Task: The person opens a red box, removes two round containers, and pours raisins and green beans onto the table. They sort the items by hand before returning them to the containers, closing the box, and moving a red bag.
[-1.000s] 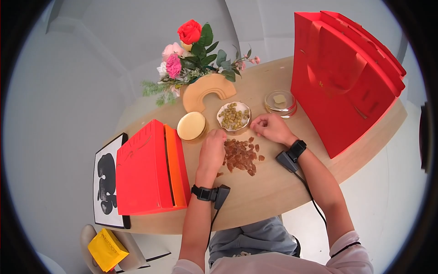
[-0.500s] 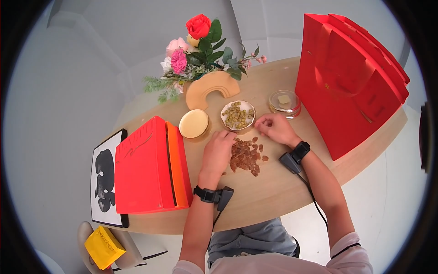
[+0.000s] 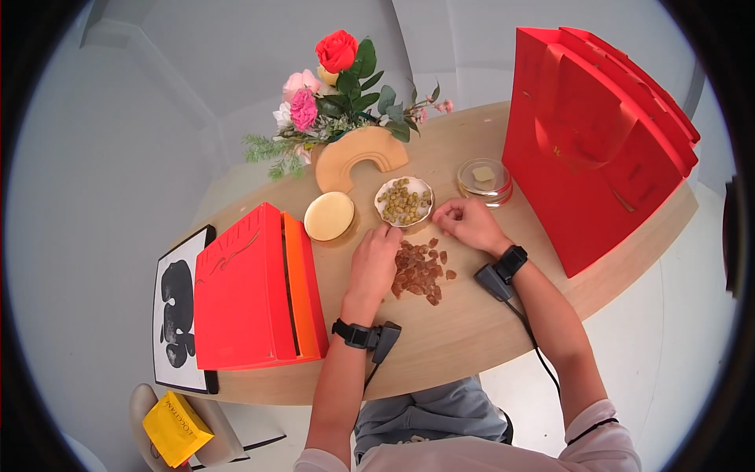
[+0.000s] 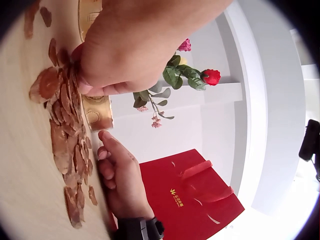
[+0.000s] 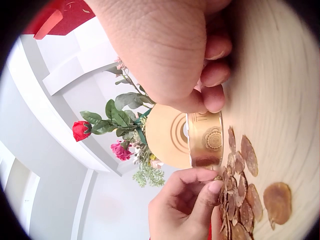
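A loose pile of thin, reddish-brown dried slices (image 3: 421,273) lies on the table between the two hands. My left hand (image 3: 373,271) reaches over its far left edge. In the right wrist view, that hand's thumb and forefinger come together on a small brown slice (image 5: 219,178). Just beyond is a round dish with an embossed gold side (image 5: 206,141), holding olive-green pieces (image 3: 404,202). Beside its right front edge rests my right hand (image 3: 472,224), fingers loosely curled and thumb close to the forefinger. Nothing shows in that hand.
A gold round tin (image 3: 329,218) stands left of the dish, a shallow glass dish (image 3: 470,187) to its right. Behind is an arched vase (image 3: 340,160) with flowers. A red box (image 3: 240,303) overlaps a framed picture (image 3: 169,354) at left; a tall red bag (image 3: 586,197) stands at right.
My left hand has shifted slightly right and away from me, its fingertips now at the pile's far edge. The right hand stays beside the dish. The head view sways a little.
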A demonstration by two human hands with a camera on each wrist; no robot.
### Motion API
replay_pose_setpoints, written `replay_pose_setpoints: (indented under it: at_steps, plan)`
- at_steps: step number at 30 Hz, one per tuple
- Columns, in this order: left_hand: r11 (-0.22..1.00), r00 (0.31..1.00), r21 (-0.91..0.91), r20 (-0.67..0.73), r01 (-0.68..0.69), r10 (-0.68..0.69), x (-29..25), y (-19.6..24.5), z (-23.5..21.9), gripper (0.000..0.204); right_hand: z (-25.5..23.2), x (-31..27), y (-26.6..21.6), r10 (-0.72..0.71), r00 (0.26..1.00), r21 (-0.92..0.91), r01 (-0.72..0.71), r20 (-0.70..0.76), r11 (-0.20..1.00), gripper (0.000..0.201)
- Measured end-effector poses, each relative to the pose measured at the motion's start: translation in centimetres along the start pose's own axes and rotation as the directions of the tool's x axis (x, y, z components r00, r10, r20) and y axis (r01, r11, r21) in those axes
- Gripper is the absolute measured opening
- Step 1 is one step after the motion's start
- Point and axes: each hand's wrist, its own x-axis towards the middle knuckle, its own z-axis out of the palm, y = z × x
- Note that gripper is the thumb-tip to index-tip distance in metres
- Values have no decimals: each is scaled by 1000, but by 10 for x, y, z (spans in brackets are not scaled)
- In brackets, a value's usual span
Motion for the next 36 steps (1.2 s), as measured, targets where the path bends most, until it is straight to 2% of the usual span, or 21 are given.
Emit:
replay_pose_setpoints:
  at_steps: [2, 4, 5, 7, 8, 10, 14, 17, 19, 23, 25, 29, 31, 32, 34, 35, 36]
  plan:
    - [1000, 1000, -19, -9, -9, 9, 0, 1, -2, 10, -1, -1, -3, 8, 1000, -3, -8, 0, 1000, 20]
    - [986, 997, -144, -11, 79, -82, 0, 8, -11, 9, -1, -1, -4, 18, 1000, -4, -18, -2, 1000, 19]
    - [987, 997, -143, -9, 76, -79, 2, 12, -16, 9, -1, -2, -4, 16, 1000, -3, -16, -4, 1000, 20]
    - [970, 991, -238, -113, 44, -73, 7, 18, -24, 9, -1, -2, -3, 16, 1000, -1, -16, -7, 1000, 20]
    - [970, 991, -238, -112, 43, -71, 13, 17, -24, 9, 0, -1, -1, 5, 1000, 5, -5, -6, 1000, 20]
    - [946, 979, -322, -197, -15, -51, 31, 12, -23, 13, 0, -2, -1, -5, 1000, 10, 5, -5, 1000, 19]
    - [937, 971, -348, -228, -16, -68, 76, 7, -12, 12, -2, -2, -5, 5, 1000, 28, -5, 5, 1000, 17]
    - [939, 978, -344, -201, -20, -52, 95, 2, 2, 12, 0, -1, 2, -10, 1000, 43, 10, 2, 999, 16]
    - [961, 979, -276, -200, -29, -28, 98, 4, 5, 12, -1, -1, -2, -11, 1000, 57, 11, 2, 998, 16]
    - [963, 973, -266, -228, -35, -28, 69, 6, -6, 13, 0, -3, -2, -14, 1000, 19, 14, -1, 1000, 17]
    - [928, 970, -361, -179, 93, -167, 47, 8, -17, 11, 0, 0, 1, -24, 1000, 0, 24, -2, 1000, 17]
    - [929, 950, -342, -215, 143, -225, -10, 16, -29, 13, 0, 1, 5, -34, 999, 20, 34, 8, 999, 17]
    - [907, 929, -337, -180, 252, -324, -36, 21, -33, 21, 0, 0, 2, -28, 1000, 10, 28, 5, 1000, 17]
    - [907, 927, -335, -181, 256, -328, -48, 22, -31, 21, 0, -1, 1, -29, 1000, 11, 29, 10, 1000, 17]
    - [859, 932, -456, -149, 231, -329, -67, 23, -25, 35, -2, -1, -1, -26, 999, 2, 26, 26, 1000, 16]
    - [859, 931, -456, -149, 233, -332, -75, 22, -22, 35, -1, -1, 0, -26, 999, 1, 26, 29, 1000, 16]
    - [875, 940, -426, -139, 229, -313, -80, 21, -20, 45, 0, 0, 1, -31, 999, 4, 31, 22, 1000, 17]
